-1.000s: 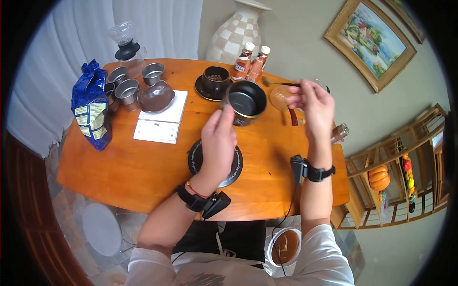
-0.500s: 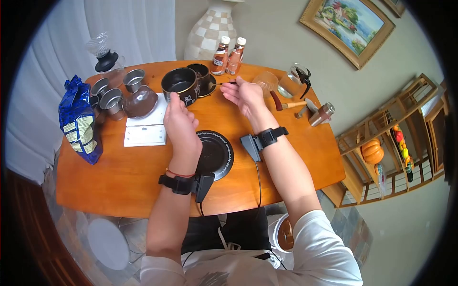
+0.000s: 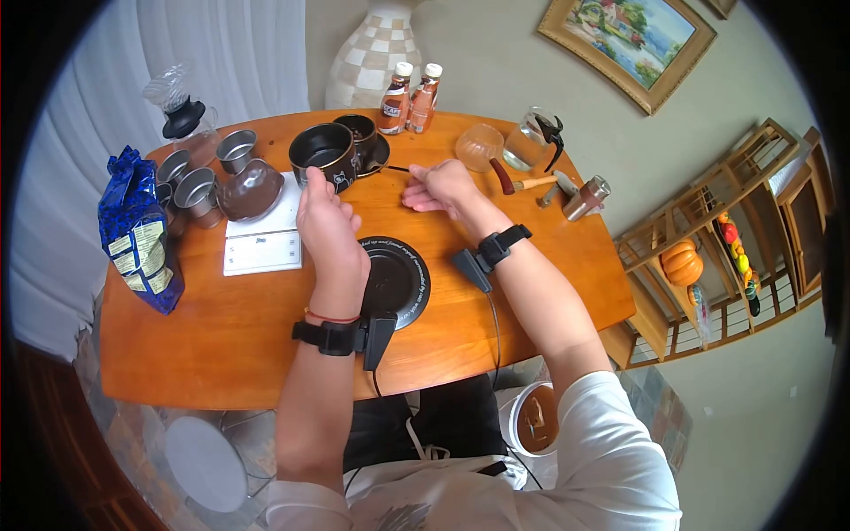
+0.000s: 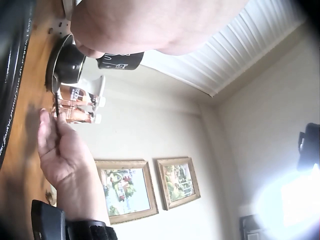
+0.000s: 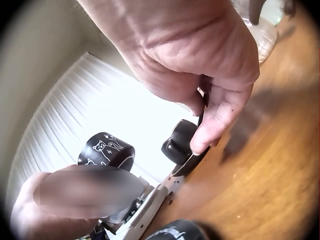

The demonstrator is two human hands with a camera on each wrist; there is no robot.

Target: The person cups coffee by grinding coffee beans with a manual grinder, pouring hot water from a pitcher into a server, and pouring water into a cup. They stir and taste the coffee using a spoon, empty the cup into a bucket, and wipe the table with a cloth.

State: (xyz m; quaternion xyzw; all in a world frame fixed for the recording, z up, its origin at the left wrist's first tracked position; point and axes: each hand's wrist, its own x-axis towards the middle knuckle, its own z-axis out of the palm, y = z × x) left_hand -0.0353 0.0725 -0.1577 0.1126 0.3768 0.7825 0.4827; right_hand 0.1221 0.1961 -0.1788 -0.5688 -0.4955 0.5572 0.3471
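Observation:
My left hand (image 3: 333, 234) grips a black bowl-like mug (image 3: 343, 180) with white cat drawings, held just left of a black cup (image 3: 364, 133) with dark beans in it. That cup stands on a black saucer (image 3: 382, 162). A thin dark spoon (image 3: 396, 168) is pinched in my right hand (image 3: 447, 190), its head at the saucer's edge. In the left wrist view the spoon (image 4: 57, 103) reaches from the fingers to the saucer (image 4: 51, 65). The right wrist view shows the cat mug (image 5: 107, 150) tilted; its inside is hidden there.
A round black mat (image 3: 394, 283) lies nearest me. At left are a blue bag (image 3: 142, 234), metal cups (image 3: 199, 195), a glass vessel (image 3: 251, 190) and a white scale (image 3: 264, 250). Bottles (image 3: 395, 102), a glass jug (image 3: 529, 144), a brush (image 3: 536, 183) and a grinder (image 3: 586, 198) stand or lie further off.
My left hand has carried the cat mug leftward, over beside the bean cup. My right hand has come left and lower with the spoon, from near the clear bowl to the saucer. The head view has shifted.

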